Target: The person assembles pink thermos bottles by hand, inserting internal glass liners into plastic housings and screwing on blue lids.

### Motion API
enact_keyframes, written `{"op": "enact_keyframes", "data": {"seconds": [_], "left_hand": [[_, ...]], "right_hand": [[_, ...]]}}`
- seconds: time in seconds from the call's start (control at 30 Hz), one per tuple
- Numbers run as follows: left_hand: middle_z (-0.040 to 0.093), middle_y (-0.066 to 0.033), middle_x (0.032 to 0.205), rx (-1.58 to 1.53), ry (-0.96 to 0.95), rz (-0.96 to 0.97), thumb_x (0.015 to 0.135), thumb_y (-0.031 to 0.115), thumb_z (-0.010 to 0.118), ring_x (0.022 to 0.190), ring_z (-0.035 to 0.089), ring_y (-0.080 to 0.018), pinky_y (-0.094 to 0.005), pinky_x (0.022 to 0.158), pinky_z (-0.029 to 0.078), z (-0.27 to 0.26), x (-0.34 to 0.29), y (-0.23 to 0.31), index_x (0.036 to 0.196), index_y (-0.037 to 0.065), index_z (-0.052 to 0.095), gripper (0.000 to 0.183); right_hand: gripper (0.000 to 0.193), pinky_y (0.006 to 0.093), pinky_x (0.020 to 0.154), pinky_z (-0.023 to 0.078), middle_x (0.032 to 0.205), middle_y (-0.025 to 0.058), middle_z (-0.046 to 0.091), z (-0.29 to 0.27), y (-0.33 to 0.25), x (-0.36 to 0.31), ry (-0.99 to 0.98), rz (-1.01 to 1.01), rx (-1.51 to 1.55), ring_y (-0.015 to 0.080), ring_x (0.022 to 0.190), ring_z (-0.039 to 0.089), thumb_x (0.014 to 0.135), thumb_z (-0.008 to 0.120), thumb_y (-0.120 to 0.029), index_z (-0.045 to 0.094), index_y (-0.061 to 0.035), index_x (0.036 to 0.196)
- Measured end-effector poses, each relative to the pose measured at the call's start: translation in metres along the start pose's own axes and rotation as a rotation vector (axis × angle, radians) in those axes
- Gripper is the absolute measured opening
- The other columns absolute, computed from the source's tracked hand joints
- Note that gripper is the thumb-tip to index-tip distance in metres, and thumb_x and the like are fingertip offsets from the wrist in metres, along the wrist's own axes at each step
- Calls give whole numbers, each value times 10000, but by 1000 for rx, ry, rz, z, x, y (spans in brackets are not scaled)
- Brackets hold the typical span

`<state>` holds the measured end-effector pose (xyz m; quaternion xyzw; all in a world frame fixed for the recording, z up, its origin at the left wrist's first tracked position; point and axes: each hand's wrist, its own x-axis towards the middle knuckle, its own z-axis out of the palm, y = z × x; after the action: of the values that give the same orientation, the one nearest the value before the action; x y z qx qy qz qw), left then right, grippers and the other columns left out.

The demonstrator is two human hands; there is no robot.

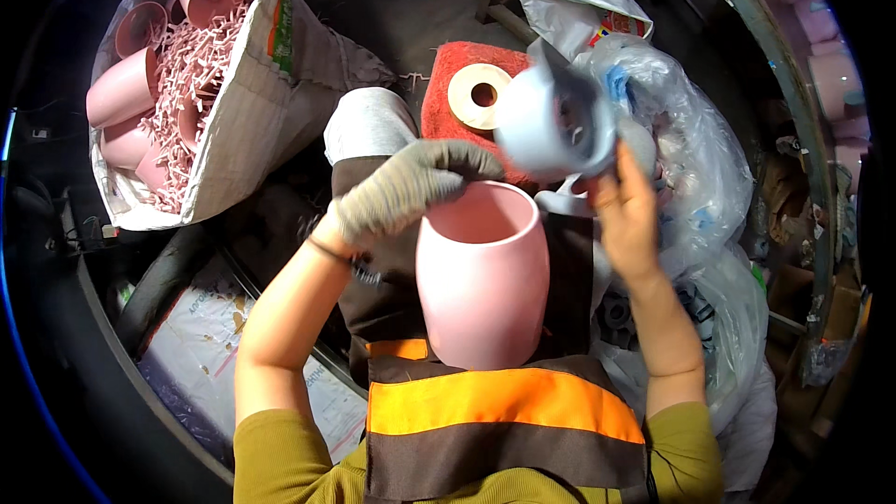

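A pink barrel-shaped plastic pot (483, 303) stands on my lap, its open mouth facing up. My left hand (406, 189), in a striped grey work glove, is at its far left rim with the fingers curled over it. My bare right hand (627, 215) holds up a grey-blue round plastic part (551, 121) with a hollow, ribbed inside. Motion blurs that part, so its exact kind is unclear. Behind the pot, a cream-coloured roll with a dark hole (481, 96) lies on a red cloth-covered seat (448, 61).
At the far left stands a white woven sack (247, 121) with pink cups (121, 89) and many small pink plastic scraps (201, 61). Clear plastic bags (705, 140) with grey parts lie to the right. A metal rack post (793, 84) rises at the far right, beside stacked pink pots (831, 79).
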<state>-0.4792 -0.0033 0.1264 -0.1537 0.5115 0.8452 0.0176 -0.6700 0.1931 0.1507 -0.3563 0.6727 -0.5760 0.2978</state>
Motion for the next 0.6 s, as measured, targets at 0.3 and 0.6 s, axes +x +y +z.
{"op": "enact_keyframes", "data": {"seconds": [0.3, 0.6], "left_hand": [[618, -158, 1205, -871, -76, -34, 934, 410, 579, 1105, 596, -231, -350, 996, 459, 27, 32, -25, 1283, -30, 518, 565], [530, -174, 1340, -848, 118, -26, 796, 714, 581, 1199, 545, -252, -393, 1053, 419, 32, 23, -39, 1369, -20, 430, 943]], "right_hand": [[395, 162, 412, 313, 638, -66, 454, -43, -39, 22, -251, 648, 262, -23, 451, 349, 990, 521, -406, 621, -25, 1015], [369, 154, 393, 283, 628, -69, 433, -8, -46, 45, -370, 693, 10, -18, 445, 335, 957, 574, -431, 577, -82, 838]]}}
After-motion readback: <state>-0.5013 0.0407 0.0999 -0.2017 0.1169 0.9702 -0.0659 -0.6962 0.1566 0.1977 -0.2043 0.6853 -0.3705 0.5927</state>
